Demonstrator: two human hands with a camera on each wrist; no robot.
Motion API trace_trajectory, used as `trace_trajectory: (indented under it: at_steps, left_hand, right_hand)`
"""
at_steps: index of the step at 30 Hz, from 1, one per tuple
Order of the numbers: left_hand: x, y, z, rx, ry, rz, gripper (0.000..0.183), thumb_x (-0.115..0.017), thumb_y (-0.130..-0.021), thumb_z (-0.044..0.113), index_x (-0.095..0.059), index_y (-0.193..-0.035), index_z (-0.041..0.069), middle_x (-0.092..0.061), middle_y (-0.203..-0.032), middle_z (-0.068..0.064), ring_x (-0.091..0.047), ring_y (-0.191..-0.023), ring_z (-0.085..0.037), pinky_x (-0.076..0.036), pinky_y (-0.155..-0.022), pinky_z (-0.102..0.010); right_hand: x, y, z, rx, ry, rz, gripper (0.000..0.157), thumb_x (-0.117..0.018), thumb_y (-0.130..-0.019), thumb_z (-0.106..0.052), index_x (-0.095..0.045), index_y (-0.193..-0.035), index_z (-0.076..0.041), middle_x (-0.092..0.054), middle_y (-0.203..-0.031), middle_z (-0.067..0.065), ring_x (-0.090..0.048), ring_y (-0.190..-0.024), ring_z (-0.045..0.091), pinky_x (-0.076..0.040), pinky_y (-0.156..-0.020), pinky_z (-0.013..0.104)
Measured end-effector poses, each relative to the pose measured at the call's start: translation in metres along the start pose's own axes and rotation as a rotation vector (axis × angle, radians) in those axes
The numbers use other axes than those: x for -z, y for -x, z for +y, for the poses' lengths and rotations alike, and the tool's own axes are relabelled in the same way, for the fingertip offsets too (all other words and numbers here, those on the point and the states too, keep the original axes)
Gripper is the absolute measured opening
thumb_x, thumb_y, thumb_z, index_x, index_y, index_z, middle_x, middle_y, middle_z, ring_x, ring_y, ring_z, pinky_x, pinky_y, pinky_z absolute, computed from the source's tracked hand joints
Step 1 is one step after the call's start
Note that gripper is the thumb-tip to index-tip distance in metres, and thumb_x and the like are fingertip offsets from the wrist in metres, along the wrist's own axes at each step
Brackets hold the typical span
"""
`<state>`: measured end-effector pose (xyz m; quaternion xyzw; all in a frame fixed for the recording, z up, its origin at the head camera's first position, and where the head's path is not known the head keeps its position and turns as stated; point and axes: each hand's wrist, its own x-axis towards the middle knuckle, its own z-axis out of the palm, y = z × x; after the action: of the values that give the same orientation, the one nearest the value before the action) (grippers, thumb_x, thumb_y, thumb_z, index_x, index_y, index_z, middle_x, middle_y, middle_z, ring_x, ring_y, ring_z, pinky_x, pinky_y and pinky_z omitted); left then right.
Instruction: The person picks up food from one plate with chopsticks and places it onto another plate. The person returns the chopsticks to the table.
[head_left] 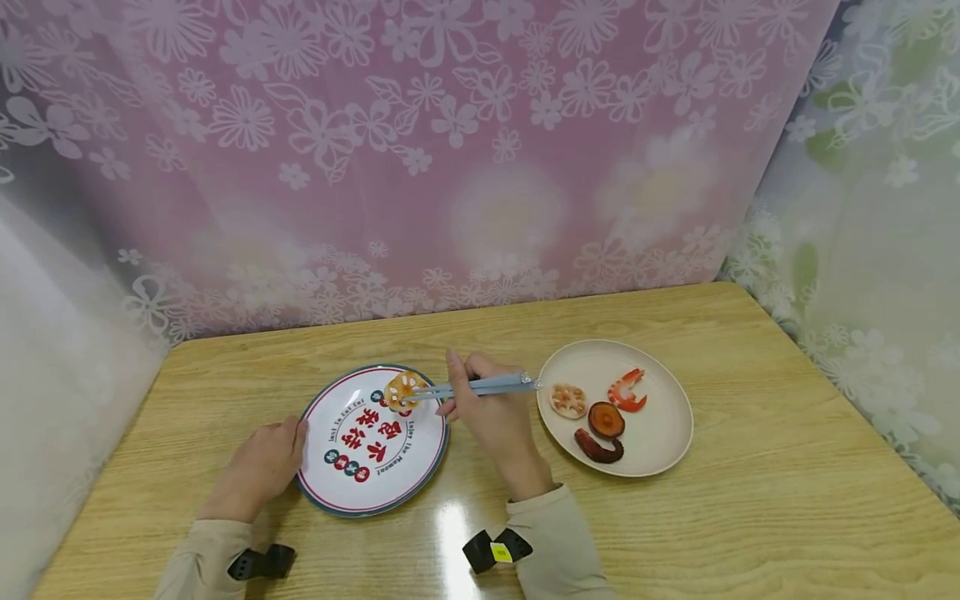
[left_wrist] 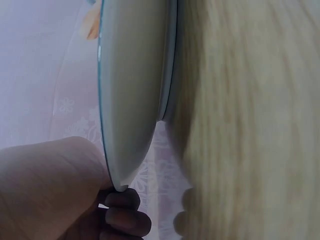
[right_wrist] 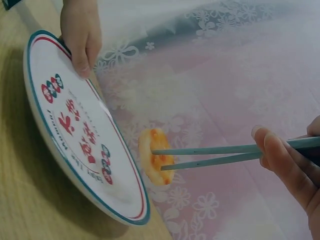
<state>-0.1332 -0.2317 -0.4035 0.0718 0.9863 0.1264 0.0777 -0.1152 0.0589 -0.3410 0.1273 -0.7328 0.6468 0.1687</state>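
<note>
My right hand holds a pair of light blue chopsticks. Between their tips is an orange-yellow lotus root slice, raised above the far right part of a white plate with red lettering and a blue-green rim. At that plate's left edge, my left hand grips the rim, thumb on top and fingers curled beneath, as the left wrist view shows. The right wrist view has the slice apart from the plate's surface.
On the right stands a cream plate bearing a pale lotus root slice, a shrimp, a brown mushroom-like round and a dark red tentacle. A floral curtain hangs behind the wooden table.
</note>
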Motion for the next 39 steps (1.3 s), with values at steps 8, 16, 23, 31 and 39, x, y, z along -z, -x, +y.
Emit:
trace_trajectory:
  at_steps: [8,16,23,31,39]
  left_hand:
    - [-0.004,-0.003,0.003,-0.004,0.018,-0.008,0.034,-0.038,-0.104,0.018,-0.056,-0.109,-0.01,-0.06,-0.085,-0.016,-0.059,-0.081,-0.029,-0.047,-0.075,-0.053]
    - [-0.003,-0.004,0.003,-0.023,0.006,0.013,0.029,-0.039,-0.103,0.016,-0.056,-0.102,-0.008,-0.058,-0.08,-0.013,-0.057,-0.075,-0.027,-0.046,-0.069,-0.049]
    - [-0.003,-0.002,0.003,-0.02,0.005,0.006,0.033,-0.038,-0.103,0.016,-0.055,-0.107,-0.011,-0.061,-0.086,-0.019,-0.061,-0.084,-0.033,-0.047,-0.078,-0.055]
    - [-0.003,-0.001,0.003,-0.01,-0.002,-0.008,0.035,-0.037,-0.103,0.017,-0.055,-0.111,-0.013,-0.061,-0.091,-0.023,-0.062,-0.087,-0.037,-0.046,-0.08,-0.057]
    - [-0.002,-0.001,-0.001,-0.039,-0.015,0.03,0.031,-0.039,-0.102,0.014,-0.056,-0.103,-0.012,-0.062,-0.088,-0.024,-0.063,-0.087,-0.041,-0.046,-0.077,-0.058]
  right_hand:
    - [-0.004,0.009,-0.016,-0.002,-0.001,-0.046,0.032,-0.056,-0.096,0.0,-0.054,-0.064,0.004,-0.062,-0.062,0.02,-0.064,-0.049,0.035,-0.051,-0.042,0.029]
    - [-0.021,0.013,0.015,0.023,-0.029,-0.045,0.034,-0.059,-0.096,-0.007,-0.056,-0.064,0.003,-0.063,-0.06,0.016,-0.064,-0.048,0.029,-0.052,-0.043,0.031]
    - [-0.038,0.02,0.034,0.031,-0.042,-0.008,0.039,-0.06,-0.097,-0.021,-0.054,-0.063,-0.003,-0.064,-0.063,0.016,-0.065,-0.049,0.019,-0.052,-0.044,0.029]
    - [-0.051,0.032,0.041,0.019,-0.023,0.048,0.038,-0.059,-0.097,-0.027,-0.054,-0.066,-0.006,-0.066,-0.062,0.009,-0.066,-0.052,0.016,-0.052,-0.045,0.029]
    - [-0.06,0.049,0.036,0.018,-0.039,0.108,0.021,-0.068,-0.091,-0.01,-0.059,-0.073,-0.004,-0.068,-0.065,0.011,-0.066,-0.054,0.017,-0.053,-0.049,0.027]
